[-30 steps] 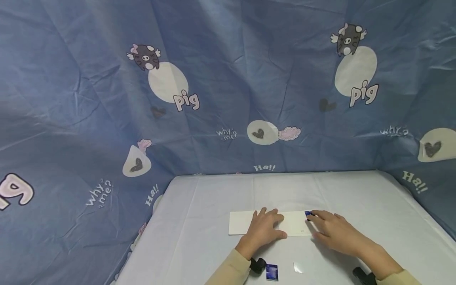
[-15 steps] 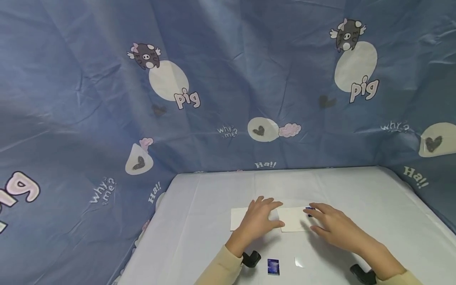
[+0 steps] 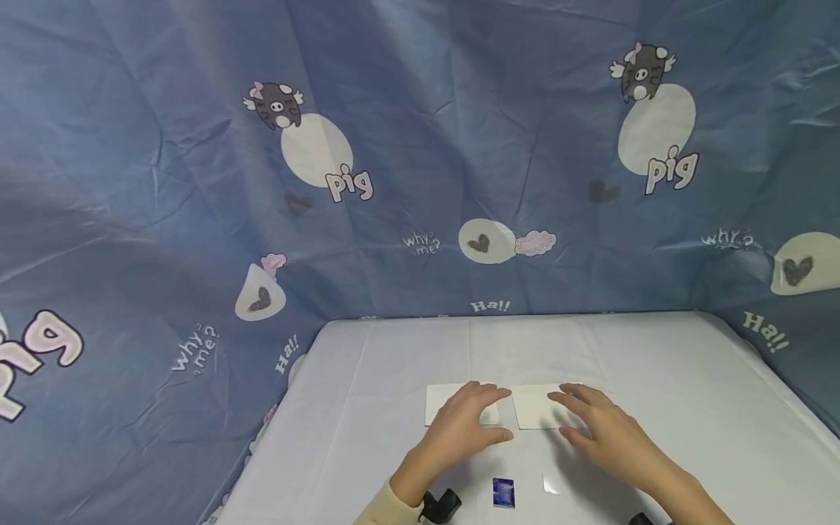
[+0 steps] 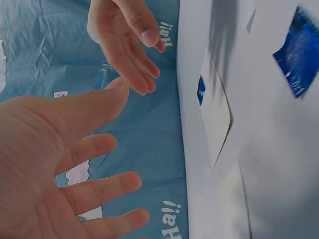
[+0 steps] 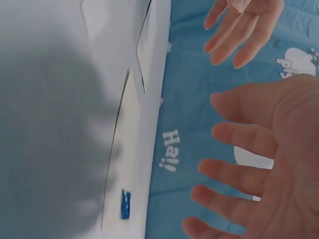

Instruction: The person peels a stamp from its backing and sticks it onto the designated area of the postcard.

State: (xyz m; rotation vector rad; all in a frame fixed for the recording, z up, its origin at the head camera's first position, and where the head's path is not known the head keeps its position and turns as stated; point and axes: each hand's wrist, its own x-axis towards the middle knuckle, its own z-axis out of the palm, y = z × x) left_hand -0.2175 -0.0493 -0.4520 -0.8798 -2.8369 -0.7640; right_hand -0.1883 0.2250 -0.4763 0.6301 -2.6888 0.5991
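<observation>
Looking down at a white table (image 3: 380,364) with two bare hands raised over it, roughly facing each other, and clear of the surface going by both wrist views. Seeing the left hand (image 3: 454,430) over the inner end of the left white card (image 3: 442,399), with the thumb well away from the fingers and those spread wide, only slightly bent. Seeing much the same from the right hand (image 3: 607,436), over the outer end of the right white card (image 3: 534,408): wide gap, fingers fanned apart. Noting a narrow strip of table between the cards, so not touching, just side by side. Spotting a small blue packet (image 5: 125,204) on the right white card near its outer end, nearly hidden by the right hand in the head view. Also counting a blue-purple packet (image 3: 503,493) on the table, below the gap between the cards, and near it a small pale piece (image 3: 551,485), too washed out to identify. Can also make out a black device (image 3: 441,505) at the left wrist, beside a cream sleeve (image 3: 389,508), and blue fabric (image 3: 394,146) behind, printed with cartoon pigs (image 3: 277,106).
</observation>
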